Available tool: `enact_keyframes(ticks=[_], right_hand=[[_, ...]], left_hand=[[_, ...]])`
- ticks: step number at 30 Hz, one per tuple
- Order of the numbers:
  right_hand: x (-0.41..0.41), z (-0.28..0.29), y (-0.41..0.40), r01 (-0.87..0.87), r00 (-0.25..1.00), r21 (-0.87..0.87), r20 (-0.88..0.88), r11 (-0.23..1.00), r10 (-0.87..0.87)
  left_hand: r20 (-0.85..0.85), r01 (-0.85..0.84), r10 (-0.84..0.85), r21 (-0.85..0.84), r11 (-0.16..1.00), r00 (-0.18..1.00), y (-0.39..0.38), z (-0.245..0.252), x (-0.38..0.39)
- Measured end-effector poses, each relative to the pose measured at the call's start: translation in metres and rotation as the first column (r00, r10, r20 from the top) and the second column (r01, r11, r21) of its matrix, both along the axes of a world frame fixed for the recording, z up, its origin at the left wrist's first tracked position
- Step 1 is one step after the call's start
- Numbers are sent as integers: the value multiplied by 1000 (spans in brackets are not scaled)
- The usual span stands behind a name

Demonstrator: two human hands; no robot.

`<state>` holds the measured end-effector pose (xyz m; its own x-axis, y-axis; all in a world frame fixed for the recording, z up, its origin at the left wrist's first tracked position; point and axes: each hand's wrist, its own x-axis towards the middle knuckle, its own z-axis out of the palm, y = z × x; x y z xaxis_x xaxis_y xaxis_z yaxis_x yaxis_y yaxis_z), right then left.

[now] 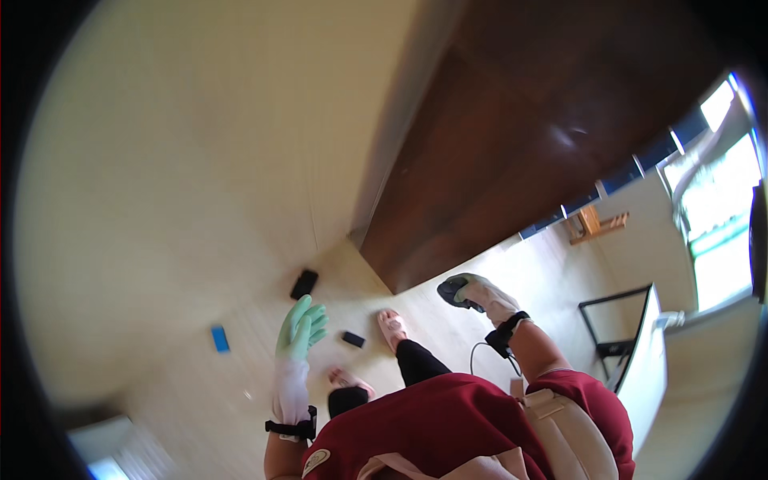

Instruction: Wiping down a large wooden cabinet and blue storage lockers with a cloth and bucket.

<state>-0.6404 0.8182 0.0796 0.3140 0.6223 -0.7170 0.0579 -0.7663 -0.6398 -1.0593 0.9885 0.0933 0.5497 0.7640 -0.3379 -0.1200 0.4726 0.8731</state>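
My left hand (303, 327), in a pale green and white glove, is raised over the floor with its fingers extended and nothing in it. Just beyond its fingertips a black box-like object (305, 284) lies on the floor. My right hand (471, 291), gloved alike, is closed on a dark, rounded object (457, 291) that looks like a shoe, though blur leaves its kind unclear. Between my left hand and my foot lies a small black block (353, 339). A blue block (220, 339) lies on the floor left of my left hand.
A tall dark brown wooden panel (468, 168) stands ahead beside a pale wall (198, 150). At the right are a white board with a black frame (645, 360), a wooden stool (591, 223) and bright windows. A cable (474, 357) loops near my right wrist.
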Motion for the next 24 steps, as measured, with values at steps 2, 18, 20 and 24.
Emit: enact_keyframes(ticks=[2, 18, 20, 24], right_hand=[[-7, 37, -13, 165, 985, 187, 13, 968, -171], [-23, 105, 13, 94, 845, 287, 483, 953, -228], [-21, 111, 2, 190, 890, 320, 342, 928, -301], [-12, 71, -2, 275, 876, 534, 205, 799, -437]], left_hand=[[-16, 97, -96, 92, 991, 995, 19, 36, 20], [-1, 98, -132, 674, 732, 991, 141, 182, 271], [9, 43, -68, 688, 725, 998, 137, 184, 308], [104, 106, -206, 591, 800, 973, 124, 179, 348]])
